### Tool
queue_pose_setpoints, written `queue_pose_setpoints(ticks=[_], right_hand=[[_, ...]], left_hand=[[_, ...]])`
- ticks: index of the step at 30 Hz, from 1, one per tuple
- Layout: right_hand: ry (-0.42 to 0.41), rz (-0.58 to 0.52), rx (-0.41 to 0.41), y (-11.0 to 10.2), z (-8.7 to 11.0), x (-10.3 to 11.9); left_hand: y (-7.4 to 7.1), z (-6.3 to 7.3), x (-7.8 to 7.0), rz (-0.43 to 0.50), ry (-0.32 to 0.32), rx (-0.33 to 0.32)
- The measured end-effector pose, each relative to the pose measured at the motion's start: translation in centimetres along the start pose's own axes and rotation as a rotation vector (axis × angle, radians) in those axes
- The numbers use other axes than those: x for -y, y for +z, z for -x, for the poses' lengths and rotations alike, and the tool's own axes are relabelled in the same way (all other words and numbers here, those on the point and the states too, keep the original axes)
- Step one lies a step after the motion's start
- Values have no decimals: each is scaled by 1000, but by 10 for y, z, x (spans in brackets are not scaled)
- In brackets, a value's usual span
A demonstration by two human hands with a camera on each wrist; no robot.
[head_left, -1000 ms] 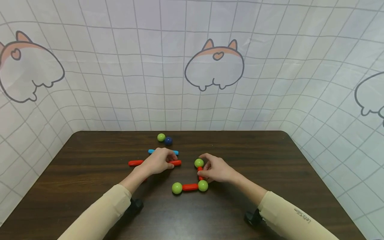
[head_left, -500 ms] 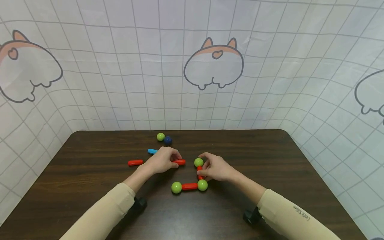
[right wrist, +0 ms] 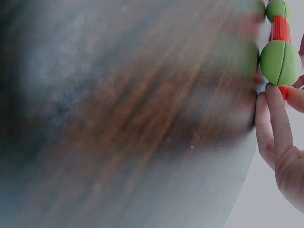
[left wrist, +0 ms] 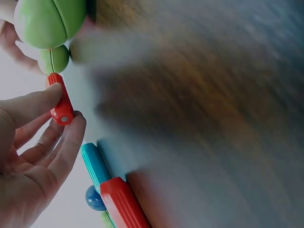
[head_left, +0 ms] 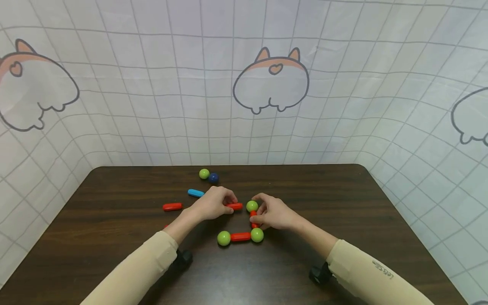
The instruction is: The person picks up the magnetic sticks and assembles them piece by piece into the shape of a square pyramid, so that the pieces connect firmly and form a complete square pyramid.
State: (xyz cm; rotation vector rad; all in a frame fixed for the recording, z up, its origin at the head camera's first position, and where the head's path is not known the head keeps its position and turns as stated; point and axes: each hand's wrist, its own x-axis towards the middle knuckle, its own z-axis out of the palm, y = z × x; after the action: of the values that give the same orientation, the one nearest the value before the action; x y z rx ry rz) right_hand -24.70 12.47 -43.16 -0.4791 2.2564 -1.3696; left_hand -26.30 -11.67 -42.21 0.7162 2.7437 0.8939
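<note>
My left hand (head_left: 214, 204) pinches a red magnetic rod (head_left: 235, 206) between thumb and fingers; its metal end tip shows in the left wrist view. The rod's other end points at a green ball (head_left: 252, 206), close to it. My right hand (head_left: 277, 215) holds a second red rod (head_left: 253, 219) just below that ball, thumb on the near side and a fingertip behind the ball. This rod runs down to a green corner ball (head_left: 257, 235). From there a third red rod (head_left: 240, 237) leads left to another green ball (head_left: 224, 238), forming an L shape.
On the dark wooden table (head_left: 343, 199), a blue rod (head_left: 195, 193) and a loose red rod (head_left: 172, 206) lie left of my left hand. A green ball (head_left: 204, 174) and a dark blue ball (head_left: 213, 178) sit farther back. A patterned white curtain (head_left: 171, 106) stands behind.
My left hand has moved right with its red rod, nearer to the far green ball. The right hand and the L-shaped piece have stayed almost in place.
</note>
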Motion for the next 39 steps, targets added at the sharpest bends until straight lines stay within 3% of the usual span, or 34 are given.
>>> queue_pose_setpoints(ticks=[9, 31, 35, 39], right_hand=[[-7, 0, 1, 1, -1, 1], [-14, -11, 2, 0, 0, -1], [-20, -9, 6, 0, 1, -3], [-24, 2, 2, -1, 0, -4]], left_hand=[[1, -2, -4, 9, 45, 19], [2, -1, 4, 60, 52, 30], [-3, 2, 6, 87, 28, -15], [-6, 4, 9, 72, -9, -104]])
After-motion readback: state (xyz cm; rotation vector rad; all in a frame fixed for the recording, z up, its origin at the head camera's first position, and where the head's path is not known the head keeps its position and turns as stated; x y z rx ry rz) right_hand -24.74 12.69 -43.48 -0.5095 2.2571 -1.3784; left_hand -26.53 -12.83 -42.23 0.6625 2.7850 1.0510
